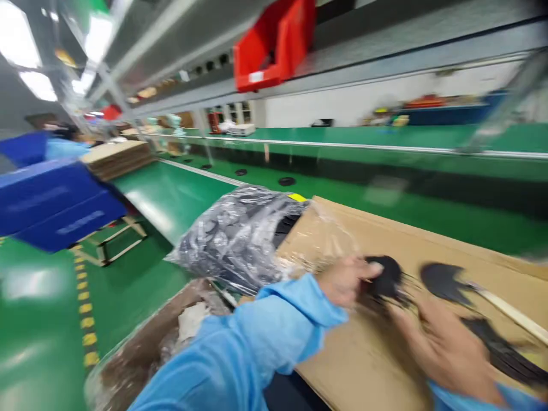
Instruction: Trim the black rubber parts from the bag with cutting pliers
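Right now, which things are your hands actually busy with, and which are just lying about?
In hand: left hand grips a black round part; right hand beside it; cardboard sheet.
Lying about: plastic bag of black parts; red bin; blue boxes.

Plastic bag left of cardboard sheet

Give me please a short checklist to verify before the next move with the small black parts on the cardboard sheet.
1. Left hand has the black part under its fingers: ok, it touches it; the grip itself is blurred.
2. Right hand is free of parts: cannot tell, motion blur.
3. Cardboard sheet lies flat under both hands: ok.
4. Second black part lies apart from the first: ok.
5. Plastic bag of black parts rests beside the sheet, away from the hands: ok.
6. Green belt next to the bag carries parts: cannot tell.
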Action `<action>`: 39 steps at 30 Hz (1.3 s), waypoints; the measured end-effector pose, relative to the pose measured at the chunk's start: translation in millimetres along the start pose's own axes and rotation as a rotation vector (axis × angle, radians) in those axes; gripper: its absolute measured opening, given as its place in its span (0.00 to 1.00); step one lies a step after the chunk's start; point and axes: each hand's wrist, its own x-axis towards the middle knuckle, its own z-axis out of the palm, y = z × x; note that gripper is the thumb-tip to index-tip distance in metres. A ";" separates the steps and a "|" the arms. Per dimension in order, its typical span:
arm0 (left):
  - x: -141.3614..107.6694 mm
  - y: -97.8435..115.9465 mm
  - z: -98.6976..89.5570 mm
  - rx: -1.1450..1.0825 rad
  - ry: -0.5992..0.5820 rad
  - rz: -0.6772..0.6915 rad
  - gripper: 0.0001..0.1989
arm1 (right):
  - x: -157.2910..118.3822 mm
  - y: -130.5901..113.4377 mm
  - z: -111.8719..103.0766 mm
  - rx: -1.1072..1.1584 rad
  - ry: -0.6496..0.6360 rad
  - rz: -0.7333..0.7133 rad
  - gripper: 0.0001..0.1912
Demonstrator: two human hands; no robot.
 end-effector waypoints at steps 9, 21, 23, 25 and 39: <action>-14.6 12.4 -2.8 -0.166 -0.009 -0.149 0.18 | -1.8 -8.6 -15.7 -0.177 -0.027 0.035 0.19; -18.7 19.0 -0.8 -0.222 -0.051 -0.179 0.12 | -5.1 -12.2 -16.2 -0.421 -0.107 0.055 0.21; -19.0 18.4 -0.8 -0.207 -0.062 -0.180 0.12 | -4.9 -12.8 -16.7 -0.433 -0.132 0.075 0.21; -19.5 18.3 -0.7 -0.191 -0.065 -0.179 0.13 | -5.0 -12.7 -17.4 -0.443 -0.145 0.083 0.20; -20.7 20.5 3.9 -0.016 -0.006 -0.124 0.14 | -3.0 -16.2 -20.9 -0.438 -0.269 0.139 0.20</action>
